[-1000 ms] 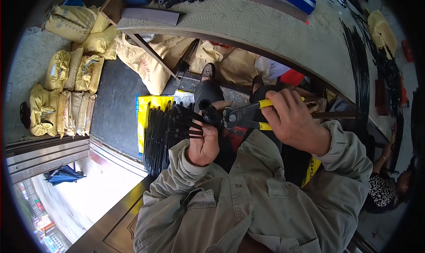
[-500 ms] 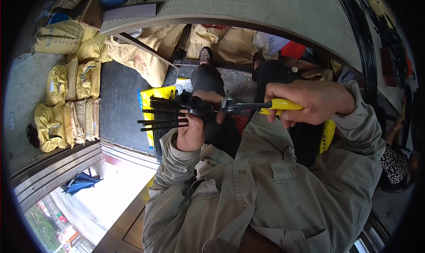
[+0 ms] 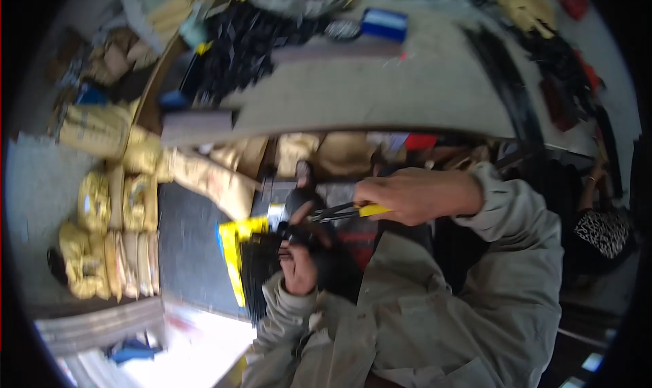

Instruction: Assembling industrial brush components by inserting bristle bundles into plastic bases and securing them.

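Note:
My left hand (image 3: 299, 269) is closed around a black moulded-looking piece (image 3: 300, 234) with a round end, low over my lap. Blur hides its finer shape. To the right, my right hand (image 3: 420, 196) is wrapped round a pair of pliers (image 3: 331, 213) with yellow grips. Their metal jaws point left and reach close to the black piece and my left fingers. I cannot tell whether the jaws touch it. Beyond my left wrist, a bundle of thin black strips (image 3: 257, 272) lies against a yellow printed bag (image 3: 233, 255).
A grey workbench (image 3: 380, 96) spans the far side, bearing a heap of black parts (image 3: 238, 45), a blue box (image 3: 384, 25) and long black strips (image 3: 499, 76). Filled yellow-brown sacks (image 3: 95, 201) are stacked at left. Another person (image 3: 602, 232) is at far right.
The view has tilted up, showing more of the bench. My right hand and the pliers have turned and shifted left. The thin rods beside the black piece no longer stand out clearly.

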A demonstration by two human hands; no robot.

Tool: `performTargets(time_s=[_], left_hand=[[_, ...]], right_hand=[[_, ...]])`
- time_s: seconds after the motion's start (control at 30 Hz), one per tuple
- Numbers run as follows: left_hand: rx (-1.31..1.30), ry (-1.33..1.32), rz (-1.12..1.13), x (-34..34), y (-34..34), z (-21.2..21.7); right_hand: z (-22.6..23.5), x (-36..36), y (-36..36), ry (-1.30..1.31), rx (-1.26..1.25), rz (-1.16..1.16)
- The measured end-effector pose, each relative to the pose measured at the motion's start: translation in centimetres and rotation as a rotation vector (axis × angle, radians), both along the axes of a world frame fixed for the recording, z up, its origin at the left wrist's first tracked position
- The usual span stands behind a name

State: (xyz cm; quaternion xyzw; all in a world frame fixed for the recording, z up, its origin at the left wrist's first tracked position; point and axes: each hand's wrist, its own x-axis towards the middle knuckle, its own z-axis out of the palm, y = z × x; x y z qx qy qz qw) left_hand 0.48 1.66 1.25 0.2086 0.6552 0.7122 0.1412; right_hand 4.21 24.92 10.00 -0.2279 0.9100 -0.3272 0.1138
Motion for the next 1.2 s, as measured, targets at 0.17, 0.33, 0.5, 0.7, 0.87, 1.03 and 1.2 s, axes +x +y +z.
performTargets(time_s=[0.17, 0.33, 0.5, 0.7, 0.87, 1.03, 1.2], left_hand=[[0.156, 0.09, 0.079, 0.6, 0.6, -2.2], [0.264, 0.284, 0.067, 0.4, 3.9, -0.9], [0.348, 0.082, 0.295, -2.9, 2.4, -0.1], [0.679, 0.093, 0.23, -4.1, 2.5, 4.4], [0.569, 0.105, 0.426, -3.0, 4.1, 6.6], [0.683, 0.183, 0.344, -4.4, 2.9, 5.6], [0.735, 0.141, 0.393, -4.6, 3.3, 6.6]], right_hand=[[-2.2, -2.5, 7.0, 0.446, 0.437, -0.364], [-5.7, -4.0, 12.4, 0.728, 0.63, -0.518], [6.4, -1.4, 1.8, 0.929, -0.093, -0.181], [14.7, 1.5, -5.8, 1.247, -0.688, 0.225], [17.4, 2.6, -2.4, 1.525, -0.567, 0.292], [18.2, 0.9, -3.4, 1.38, -0.655, 0.437], [17.4, 1.0, -4.2, 1.406, -0.928, 0.273]])
